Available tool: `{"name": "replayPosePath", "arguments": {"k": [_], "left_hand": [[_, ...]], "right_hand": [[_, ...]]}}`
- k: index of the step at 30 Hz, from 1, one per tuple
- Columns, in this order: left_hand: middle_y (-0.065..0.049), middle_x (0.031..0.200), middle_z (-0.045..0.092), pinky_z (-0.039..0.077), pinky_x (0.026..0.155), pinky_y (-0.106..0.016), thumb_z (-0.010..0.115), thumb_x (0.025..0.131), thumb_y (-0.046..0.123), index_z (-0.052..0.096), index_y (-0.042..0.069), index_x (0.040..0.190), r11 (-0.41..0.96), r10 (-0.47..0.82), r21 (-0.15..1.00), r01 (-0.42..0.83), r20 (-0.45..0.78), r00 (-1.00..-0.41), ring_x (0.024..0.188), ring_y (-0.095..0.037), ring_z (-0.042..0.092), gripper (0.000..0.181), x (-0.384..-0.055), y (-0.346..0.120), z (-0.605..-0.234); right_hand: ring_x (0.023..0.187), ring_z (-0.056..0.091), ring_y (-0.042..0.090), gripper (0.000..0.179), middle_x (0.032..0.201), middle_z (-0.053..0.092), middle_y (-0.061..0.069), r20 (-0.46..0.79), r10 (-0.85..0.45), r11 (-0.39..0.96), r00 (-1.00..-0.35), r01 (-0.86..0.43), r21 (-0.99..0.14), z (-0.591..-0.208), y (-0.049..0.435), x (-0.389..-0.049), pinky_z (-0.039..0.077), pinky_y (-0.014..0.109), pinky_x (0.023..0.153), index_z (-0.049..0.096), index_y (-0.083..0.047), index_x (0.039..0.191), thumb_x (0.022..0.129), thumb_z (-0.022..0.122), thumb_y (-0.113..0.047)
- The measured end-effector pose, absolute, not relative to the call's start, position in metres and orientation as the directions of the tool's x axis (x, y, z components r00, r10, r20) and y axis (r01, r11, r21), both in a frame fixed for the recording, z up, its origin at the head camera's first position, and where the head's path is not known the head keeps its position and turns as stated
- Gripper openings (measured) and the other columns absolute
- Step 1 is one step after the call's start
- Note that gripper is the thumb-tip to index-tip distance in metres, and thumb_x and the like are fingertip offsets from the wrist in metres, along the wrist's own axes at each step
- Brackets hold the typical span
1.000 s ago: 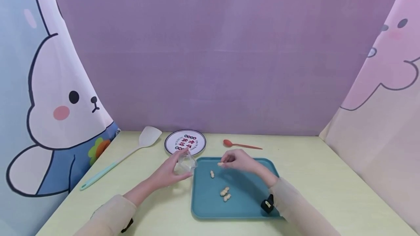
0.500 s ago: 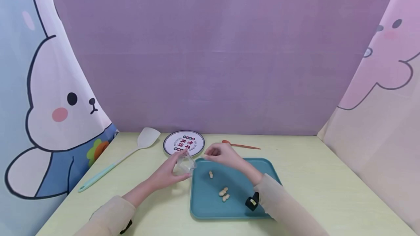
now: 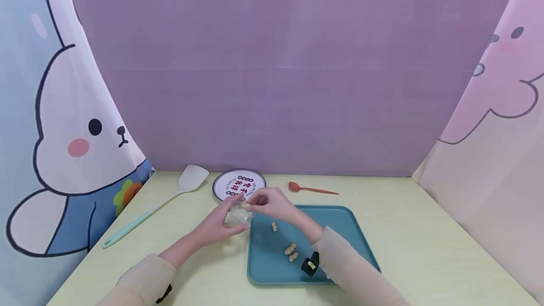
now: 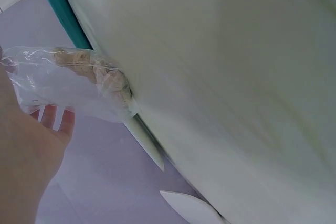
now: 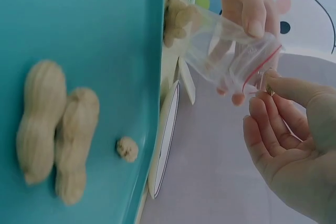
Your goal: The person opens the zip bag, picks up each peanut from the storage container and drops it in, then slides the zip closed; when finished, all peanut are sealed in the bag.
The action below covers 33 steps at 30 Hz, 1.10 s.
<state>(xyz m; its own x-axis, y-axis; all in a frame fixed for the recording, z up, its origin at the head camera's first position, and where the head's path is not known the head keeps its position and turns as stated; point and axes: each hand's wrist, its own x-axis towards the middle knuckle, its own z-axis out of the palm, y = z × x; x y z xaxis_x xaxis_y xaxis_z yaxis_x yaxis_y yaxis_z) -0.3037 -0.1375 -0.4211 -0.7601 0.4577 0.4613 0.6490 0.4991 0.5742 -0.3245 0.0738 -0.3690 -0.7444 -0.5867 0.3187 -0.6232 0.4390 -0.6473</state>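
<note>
My left hand [image 3: 214, 225] holds a clear zip bag [image 5: 210, 48] by its sides, with the red-striped mouth facing my right hand [image 3: 276, 204]. Several peanuts [image 5: 178, 19] lie in the bottom of the bag, also seen through the plastic in the left wrist view. At the bag's mouth, the thumb and fingertips of my right hand pinch a peanut [image 3: 246, 206], mostly hidden by the fingers. On the teal tray [image 3: 340, 242] two peanuts [image 3: 291, 251] lie side by side, and a single peanut [image 3: 274, 226] lies farther back.
Behind the bag is a round white plate [image 3: 220, 187] with a dark rim and red characters. A white spatula [image 3: 193, 177] with a mint handle lies at the left. An orange-red spoon [image 3: 294, 186] lies behind the tray. A purple curtain [image 3: 272, 84] hangs at the table's back edge.
My right hand has moved left from over the tray to the bag's mouth, carrying the pinched peanut. The left hand and bag have stayed nearly in place.
</note>
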Motion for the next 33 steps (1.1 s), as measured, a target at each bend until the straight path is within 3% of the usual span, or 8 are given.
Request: {"name": "replayPosePath", "arguments": {"k": [10, 18, 33], "left_hand": [[-0.017, 0.14, 0.044, 0.045, 0.098, -0.049, 0.074, 0.08, 0.035, 0.034, 0.008, 0.143, 0.49, 0.458, 0.572, 0.657, 0.472, -0.753, 0.126, -0.029, 0.046, 0.08, -0.305, -0.137, -0.422], [-0.016, 0.139, 0.045, 0.045, 0.098, -0.048, 0.075, 0.079, 0.034, 0.033, 0.007, 0.143, 0.495, 0.456, 0.576, 0.65, 0.464, -0.759, 0.124, -0.027, 0.048, 0.08, -0.304, -0.137, -0.42], [-0.009, 0.137, 0.047, 0.045, 0.099, -0.047, 0.074, 0.08, 0.036, 0.032, 0.007, 0.144, 0.494, 0.457, 0.587, 0.641, 0.451, -0.766, 0.122, -0.027, 0.049, 0.082, -0.305, -0.137, -0.421]], "right_hand": [[0.071, 0.059, 0.004, 0.022, 0.086, 0.069, 0.001, 0.299, -0.593, 0.439, -0.748, -0.611, -0.659, -0.373, 0.07, -0.324, 0.052, 0.018, 0.064, 0.07, -0.004, 0.102, 0.086, 0.069, -0.019], [0.073, 0.06, 0.004, 0.02, 0.087, 0.068, -0.002, 0.288, -0.578, 0.474, -0.763, -0.602, -0.643, -0.374, 0.077, -0.325, 0.052, 0.017, 0.066, 0.071, -0.01, 0.102, 0.086, 0.069, -0.022], [0.075, 0.061, 0.007, 0.018, 0.089, 0.069, 0.001, 0.27, -0.582, 0.479, -0.768, -0.591, -0.649, -0.371, 0.123, -0.308, 0.053, 0.019, 0.067, 0.07, -0.01, 0.1, 0.086, 0.068, -0.021]]}}
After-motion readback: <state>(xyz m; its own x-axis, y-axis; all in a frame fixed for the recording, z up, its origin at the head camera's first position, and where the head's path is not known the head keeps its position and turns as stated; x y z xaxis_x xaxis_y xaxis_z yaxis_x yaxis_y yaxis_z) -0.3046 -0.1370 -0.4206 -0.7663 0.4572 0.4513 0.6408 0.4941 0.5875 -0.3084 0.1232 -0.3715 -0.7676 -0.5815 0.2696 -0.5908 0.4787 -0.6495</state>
